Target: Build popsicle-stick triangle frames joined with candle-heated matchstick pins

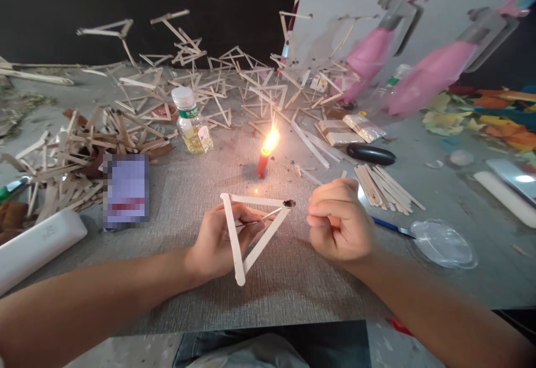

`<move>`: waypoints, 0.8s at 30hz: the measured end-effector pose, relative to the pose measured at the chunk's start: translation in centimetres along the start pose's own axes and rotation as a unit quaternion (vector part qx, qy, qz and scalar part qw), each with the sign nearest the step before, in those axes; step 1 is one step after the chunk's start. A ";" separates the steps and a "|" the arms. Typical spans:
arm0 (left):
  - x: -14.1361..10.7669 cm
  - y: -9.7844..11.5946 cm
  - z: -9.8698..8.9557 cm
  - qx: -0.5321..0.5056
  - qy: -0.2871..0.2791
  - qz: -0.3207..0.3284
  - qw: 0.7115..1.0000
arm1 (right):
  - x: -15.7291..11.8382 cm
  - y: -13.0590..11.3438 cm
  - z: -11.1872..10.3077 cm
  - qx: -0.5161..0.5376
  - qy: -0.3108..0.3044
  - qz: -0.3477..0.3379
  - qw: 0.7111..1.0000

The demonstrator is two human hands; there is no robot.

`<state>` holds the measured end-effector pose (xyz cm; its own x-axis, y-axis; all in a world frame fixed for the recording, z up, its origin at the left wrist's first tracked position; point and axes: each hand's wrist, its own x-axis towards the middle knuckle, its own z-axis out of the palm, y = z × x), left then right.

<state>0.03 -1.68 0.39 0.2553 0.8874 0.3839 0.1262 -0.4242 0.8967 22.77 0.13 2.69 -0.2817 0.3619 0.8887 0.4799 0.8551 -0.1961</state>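
1. On the grey surface [272, 301], ahead of my left fingers [240, 210] and right fingers [335, 209], a red candle [262, 166] burns; stick frames [262, 95] clutter the space farther off.
2. My left fingers are pinched together, gripping the stick triangle [233, 239], which sits between my hands; its corner nearest my right fingers is blackened.
3. My right fingers curl closed just beside that corner; I can't tell whether they hold anything.
4. Drifting forward could scorch me or the wood on the flame [272, 139]; twisting too hard might snap a joint.
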 end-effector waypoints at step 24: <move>0.4 0.6 0.1 0.005 0.013 0.022 1.000 | 0.1 -1.1 0.1 -0.029 -0.075 0.038 0.996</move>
<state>0.34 -1.57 1.02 0.2348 0.8727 0.4282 0.1253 -0.4640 0.8770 22.08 -0.72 2.97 -0.3619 0.4790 0.7998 0.5496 0.8026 -0.2320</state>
